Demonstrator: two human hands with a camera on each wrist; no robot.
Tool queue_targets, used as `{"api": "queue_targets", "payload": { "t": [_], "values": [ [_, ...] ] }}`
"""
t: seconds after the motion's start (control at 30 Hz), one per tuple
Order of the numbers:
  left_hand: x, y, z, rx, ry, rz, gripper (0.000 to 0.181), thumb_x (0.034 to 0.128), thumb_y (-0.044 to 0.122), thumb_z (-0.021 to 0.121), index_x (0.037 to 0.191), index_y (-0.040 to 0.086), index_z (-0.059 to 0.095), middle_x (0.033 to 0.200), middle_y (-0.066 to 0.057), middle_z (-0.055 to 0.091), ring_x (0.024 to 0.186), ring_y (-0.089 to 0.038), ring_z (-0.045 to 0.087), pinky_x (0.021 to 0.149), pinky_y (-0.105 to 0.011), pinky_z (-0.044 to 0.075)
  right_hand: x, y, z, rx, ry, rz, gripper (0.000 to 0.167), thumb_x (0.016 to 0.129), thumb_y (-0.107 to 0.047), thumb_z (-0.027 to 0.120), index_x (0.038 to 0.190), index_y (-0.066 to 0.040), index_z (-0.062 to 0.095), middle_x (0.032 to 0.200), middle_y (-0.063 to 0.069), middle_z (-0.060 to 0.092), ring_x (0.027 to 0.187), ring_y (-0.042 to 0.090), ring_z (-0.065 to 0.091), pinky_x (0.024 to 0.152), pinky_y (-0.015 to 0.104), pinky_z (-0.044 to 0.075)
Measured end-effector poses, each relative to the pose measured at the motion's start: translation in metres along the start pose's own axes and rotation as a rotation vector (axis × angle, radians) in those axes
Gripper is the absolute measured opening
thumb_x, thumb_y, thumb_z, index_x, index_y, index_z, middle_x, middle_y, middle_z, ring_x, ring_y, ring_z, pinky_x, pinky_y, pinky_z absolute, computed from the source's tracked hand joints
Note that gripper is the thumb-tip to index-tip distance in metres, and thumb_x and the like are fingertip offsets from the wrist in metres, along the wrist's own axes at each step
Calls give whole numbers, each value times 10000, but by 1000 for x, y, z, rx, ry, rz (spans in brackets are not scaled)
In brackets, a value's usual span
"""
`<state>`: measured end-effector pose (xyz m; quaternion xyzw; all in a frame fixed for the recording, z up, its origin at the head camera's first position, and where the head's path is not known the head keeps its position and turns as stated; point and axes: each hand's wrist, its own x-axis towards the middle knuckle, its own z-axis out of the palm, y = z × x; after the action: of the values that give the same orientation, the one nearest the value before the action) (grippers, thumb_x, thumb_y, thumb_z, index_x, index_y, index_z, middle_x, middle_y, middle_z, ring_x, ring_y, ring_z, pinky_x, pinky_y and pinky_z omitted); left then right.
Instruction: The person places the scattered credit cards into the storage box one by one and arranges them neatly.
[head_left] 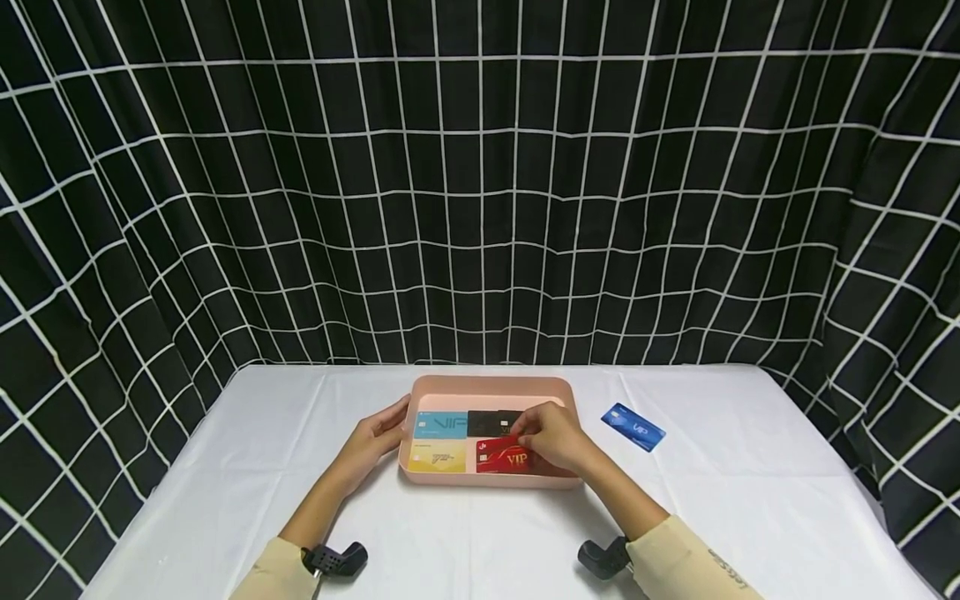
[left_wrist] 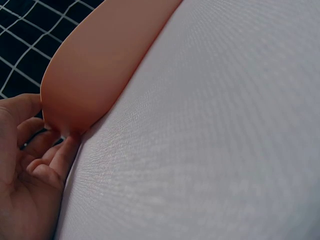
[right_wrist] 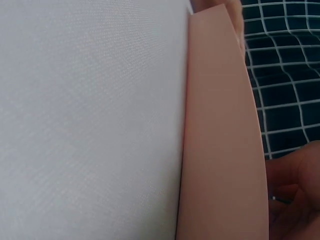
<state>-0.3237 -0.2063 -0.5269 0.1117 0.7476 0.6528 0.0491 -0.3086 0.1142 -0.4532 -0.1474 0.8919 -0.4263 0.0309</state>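
A shallow pink tray [head_left: 491, 384] holds several cards. My right hand [head_left: 552, 435] reaches over its right part and pinches the upper edge of a red VIP card [head_left: 495, 457]. Beside that card lies a yellow card [head_left: 437, 457]. Behind them are a light blue VIP card [head_left: 440, 425] and black cards [head_left: 483, 423], partly covered by the right hand. My left hand [head_left: 372, 442] holds the tray's left rim, its fingers against the outer wall in the left wrist view. In the right wrist view the tray wall hides the cards, and the right hand [right_wrist: 300, 195] shows only partly.
A dark blue VIP card [head_left: 633, 427] lies on the white tablecloth [head_left: 720, 492], right of the tray. Black curtain [head_left: 517, 208] with a white grid hangs behind the table and along both sides. Dark wrist devices [head_left: 335, 560] sit at both sleeves.
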Motion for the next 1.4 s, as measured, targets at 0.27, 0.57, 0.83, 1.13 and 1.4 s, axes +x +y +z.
{"api": "queue_targets", "payload": {
  "t": [0.27,0.57,0.83,1.13,1.4],
  "values": [
    [1,-2,-1,-2,-2,-1,593,1027,173,606,1573,127,379,1610,-53,375,1464,-241,384,1098,-320,443,2,1,4,-12,3,17,93,884,95,691,887,22,748,718,67,663,566,127,546,482,222,510],
    [1,-1,-2,5,-14,12,589,1035,196,602,1575,130,377,1608,-66,377,1467,-246,379,1113,-352,435,4,0,9,-15,-1,13,89,884,95,691,892,28,748,756,102,697,572,130,554,479,224,504],
    [1,-2,-2,1,-17,16,588,1035,190,603,1574,125,379,1604,-70,385,1468,-245,377,1107,-334,440,5,0,13,-23,-1,21,79,890,89,694,896,28,743,783,97,699,591,140,561,487,228,506],
    [2,-3,-2,-7,-11,6,595,1027,194,617,1572,138,386,1599,-69,393,1462,-241,387,1114,-352,436,5,-2,15,-25,10,18,71,888,84,701,909,26,736,821,82,712,720,165,593,507,237,508],
    [1,-1,-2,-11,-13,9,598,1029,189,613,1574,121,377,1606,-77,377,1470,-249,371,1122,-366,424,4,0,18,-32,17,19,65,918,52,684,936,21,737,860,81,718,768,182,605,544,249,549]
  ]
}}
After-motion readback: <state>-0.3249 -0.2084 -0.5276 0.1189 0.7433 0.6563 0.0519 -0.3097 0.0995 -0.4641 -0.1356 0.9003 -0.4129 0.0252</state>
